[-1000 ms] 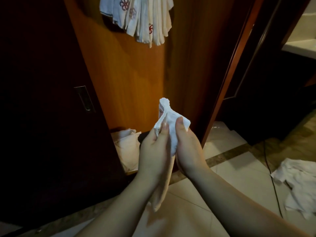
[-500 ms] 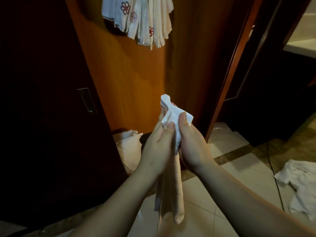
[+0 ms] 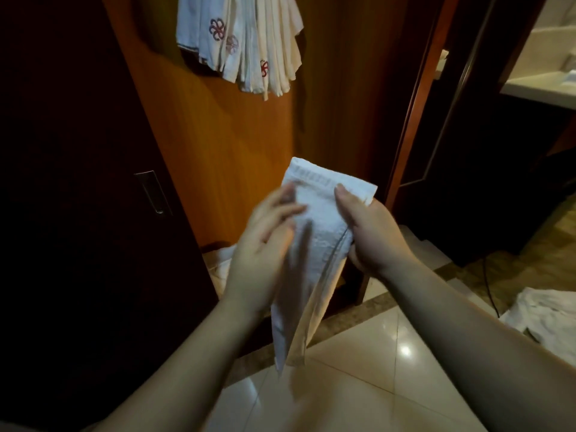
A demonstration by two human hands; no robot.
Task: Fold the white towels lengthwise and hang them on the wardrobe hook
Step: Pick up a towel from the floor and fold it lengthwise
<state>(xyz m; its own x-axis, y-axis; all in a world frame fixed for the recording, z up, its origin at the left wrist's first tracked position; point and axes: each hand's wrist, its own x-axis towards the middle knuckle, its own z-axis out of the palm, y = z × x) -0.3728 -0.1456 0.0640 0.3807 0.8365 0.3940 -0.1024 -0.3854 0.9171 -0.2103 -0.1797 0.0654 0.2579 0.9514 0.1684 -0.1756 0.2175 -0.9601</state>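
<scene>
Towel (image 3: 314, 244): white, held in front of the chest between both hands, over the tiled floor (image 3: 389, 385) and before the wardrobe panel (image 3: 218, 157)
Long axis: near vertical; hemmed top edge up and away from the person, narrow tail hanging down toward the floor
Fold state: judged folded lengthwise already, since it reads as a narrow strip with layered edges down its right side
Right hand (image 3: 371, 235): clamped on the towel's upper right edge, thumb on the near face, other digits behind
Left hand (image 3: 265, 241): blurred, digits spread flat against the towel's left side; whether it pinches or only smooths, cannot tell
Hung towels (image 3: 246, 42): bunch on the panel, above the hands and a little to the left; the hook itself is hidden behind them
Deciding relation: the hook lies up and slightly left of the held towel, so the top edge already points toward it; the left hand is the nearer
Count, held: one towel
Count, hung: several, overlapped, number not readable
Count, floor: one white heap (image 3: 548, 319) at right; one pale bundle (image 3: 221, 266) low by the panel, behind the left hand
Count, hands: two
</scene>
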